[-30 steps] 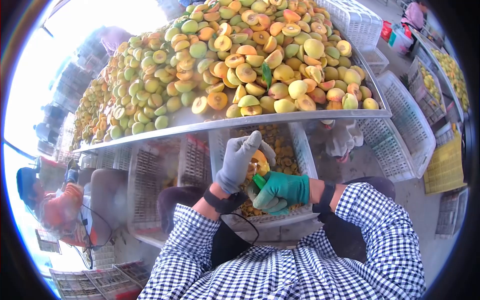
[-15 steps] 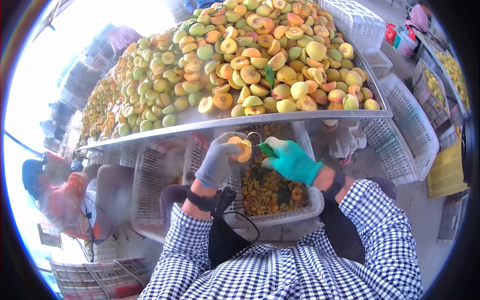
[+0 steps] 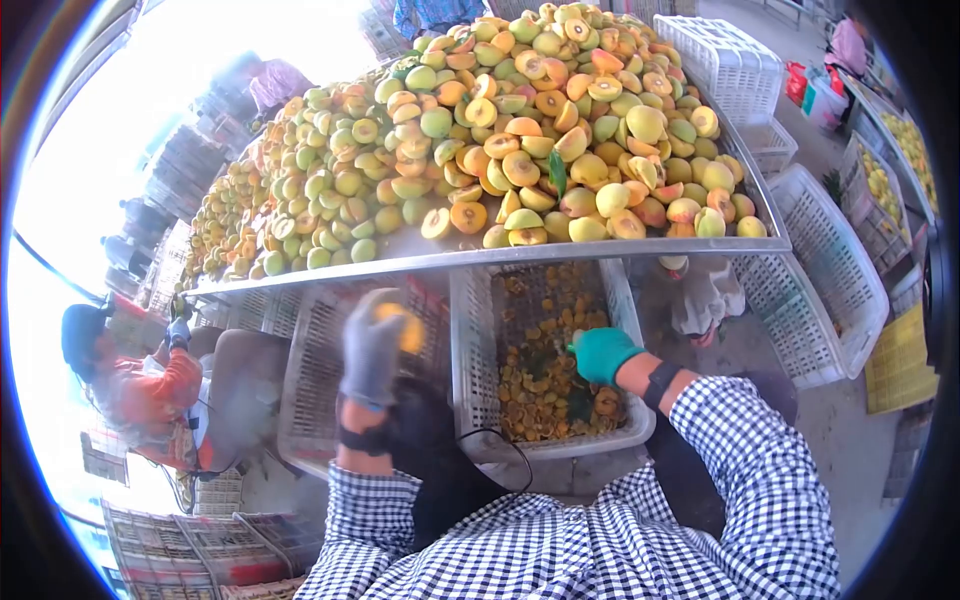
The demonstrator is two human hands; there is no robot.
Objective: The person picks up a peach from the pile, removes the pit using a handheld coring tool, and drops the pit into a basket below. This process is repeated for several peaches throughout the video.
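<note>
Gripping a pitted orange peach half [image 3: 408, 325], the blurred grey-gloved left hand [image 3: 372, 350] hangs over a white slatted plastic crate [image 3: 310, 400]. Beside it, the teal-gloved right hand [image 3: 603, 353] hovers clenched above another white plastic crate [image 3: 470, 340] of pits and scraps; its contents cannot be made out.

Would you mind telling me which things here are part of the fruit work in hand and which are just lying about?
In use:
left hand, grey glove, holding a fruit half (blurred)
right hand, green glove, over the white crate of pits and scraps
heap of fruit on the metal table

Lying about:
empty white crates
yellow crate
another person at the left
</note>
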